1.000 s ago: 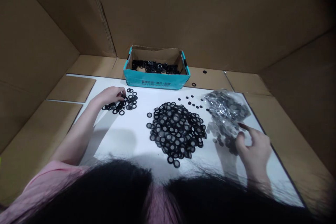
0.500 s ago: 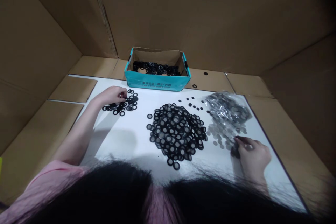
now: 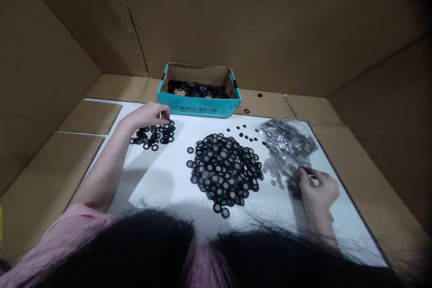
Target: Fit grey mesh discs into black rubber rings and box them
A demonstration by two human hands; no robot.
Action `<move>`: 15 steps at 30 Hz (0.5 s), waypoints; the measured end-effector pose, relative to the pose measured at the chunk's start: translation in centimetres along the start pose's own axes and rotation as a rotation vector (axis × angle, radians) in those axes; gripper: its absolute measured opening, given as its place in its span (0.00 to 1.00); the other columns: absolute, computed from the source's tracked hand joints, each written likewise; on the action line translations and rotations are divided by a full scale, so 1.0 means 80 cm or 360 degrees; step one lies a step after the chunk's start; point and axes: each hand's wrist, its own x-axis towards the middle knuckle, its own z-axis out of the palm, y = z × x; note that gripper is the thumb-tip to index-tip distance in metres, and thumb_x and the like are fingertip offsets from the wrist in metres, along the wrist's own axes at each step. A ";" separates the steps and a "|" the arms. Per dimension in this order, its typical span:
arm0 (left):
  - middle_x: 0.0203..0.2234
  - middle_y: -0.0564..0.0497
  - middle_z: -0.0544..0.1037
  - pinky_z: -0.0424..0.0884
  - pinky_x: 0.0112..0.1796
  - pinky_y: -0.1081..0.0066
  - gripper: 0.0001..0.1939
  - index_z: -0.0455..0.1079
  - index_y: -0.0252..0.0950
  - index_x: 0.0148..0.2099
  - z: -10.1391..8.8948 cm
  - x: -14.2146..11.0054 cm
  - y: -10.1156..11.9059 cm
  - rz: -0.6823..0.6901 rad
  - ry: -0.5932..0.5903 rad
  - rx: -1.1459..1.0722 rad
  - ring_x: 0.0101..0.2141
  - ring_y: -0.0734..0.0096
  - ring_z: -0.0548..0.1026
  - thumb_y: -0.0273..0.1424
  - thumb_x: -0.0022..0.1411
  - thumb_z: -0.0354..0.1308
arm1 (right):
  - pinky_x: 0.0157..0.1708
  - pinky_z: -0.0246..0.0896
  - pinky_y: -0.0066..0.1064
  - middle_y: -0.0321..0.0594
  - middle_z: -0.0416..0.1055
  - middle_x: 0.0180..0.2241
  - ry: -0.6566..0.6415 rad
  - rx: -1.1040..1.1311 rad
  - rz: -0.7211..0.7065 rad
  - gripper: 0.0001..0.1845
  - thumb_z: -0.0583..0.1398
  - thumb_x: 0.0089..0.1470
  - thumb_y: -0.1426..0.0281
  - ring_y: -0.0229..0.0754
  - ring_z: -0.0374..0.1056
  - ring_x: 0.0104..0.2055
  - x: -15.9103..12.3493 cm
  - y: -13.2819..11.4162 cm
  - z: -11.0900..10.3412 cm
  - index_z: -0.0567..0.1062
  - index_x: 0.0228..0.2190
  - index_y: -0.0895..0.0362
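My left hand [image 3: 155, 114] is over the far edge of a small cluster of black rings [image 3: 154, 137], thumb and fingers pinched together; a ring at the fingertips is hard to make out. On the right, my right hand [image 3: 317, 187] pinches at the near side of loose grey discs [image 3: 276, 175]; whatever is between its fingertips is too small to tell. Between the hands lies a large heap of black rings with grey centres [image 3: 224, 168]. A clear plastic bag of grey discs [image 3: 288, 137] lies beyond my right hand.
A turquoise cardboard box [image 3: 199, 105] with black rings inside stands at the back of the white table [image 3: 151, 202]. Several small black discs [image 3: 246, 137] lie between heap and bag. Another black ring [image 3: 246, 111] lies right of the box. Cardboard walls [image 3: 236, 22] surround the table.
My left hand has moved up and slightly right, to the far edge of the ring cluster. My right hand has shifted slightly up, closer to the bag. The whole view has shifted a little.
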 end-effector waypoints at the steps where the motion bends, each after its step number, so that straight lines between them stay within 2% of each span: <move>1: 0.32 0.51 0.78 0.62 0.31 0.74 0.11 0.70 0.36 0.37 -0.003 0.003 0.005 0.0016 0.0015 -0.0007 0.31 0.69 0.73 0.38 0.57 0.54 | 0.33 0.60 0.40 0.41 0.70 0.25 -0.0015 0.0030 -0.0041 0.13 0.62 0.52 0.59 0.45 0.65 0.31 0.000 -0.008 0.000 0.77 0.28 0.57; 4: 0.30 0.51 0.77 0.61 0.31 0.75 0.10 0.70 0.35 0.36 -0.012 0.009 0.021 0.0073 0.0051 -0.0030 0.31 0.70 0.73 0.38 0.57 0.55 | 0.37 0.61 0.43 0.42 0.73 0.29 -0.0186 0.0147 -0.0204 0.13 0.63 0.50 0.58 0.48 0.66 0.35 -0.001 -0.033 0.009 0.80 0.31 0.55; 7: 0.30 0.51 0.76 0.61 0.31 0.75 0.10 0.70 0.35 0.36 -0.017 0.013 0.036 0.0125 0.0061 -0.0060 0.31 0.70 0.72 0.37 0.57 0.55 | 0.38 0.60 0.45 0.41 0.73 0.31 -0.0293 0.0201 -0.0267 0.19 0.64 0.47 0.54 0.48 0.66 0.35 -0.002 -0.046 0.022 0.81 0.35 0.55; 11: 0.31 0.50 0.76 0.61 0.32 0.74 0.10 0.70 0.35 0.36 -0.018 0.014 0.046 0.0181 0.0063 -0.0106 0.32 0.70 0.72 0.36 0.58 0.55 | 0.37 0.59 0.44 0.42 0.71 0.27 -0.0276 0.0202 -0.0143 0.20 0.62 0.49 0.53 0.46 0.64 0.32 0.000 -0.048 0.029 0.81 0.31 0.58; 15: 0.29 0.50 0.76 0.60 0.31 0.75 0.08 0.70 0.34 0.35 -0.016 0.012 0.045 0.0214 0.0077 -0.0140 0.30 0.71 0.71 0.34 0.57 0.56 | 0.35 0.60 0.40 0.42 0.73 0.26 -0.0300 0.0254 0.0045 0.18 0.62 0.47 0.54 0.46 0.66 0.31 0.005 -0.053 0.023 0.79 0.27 0.58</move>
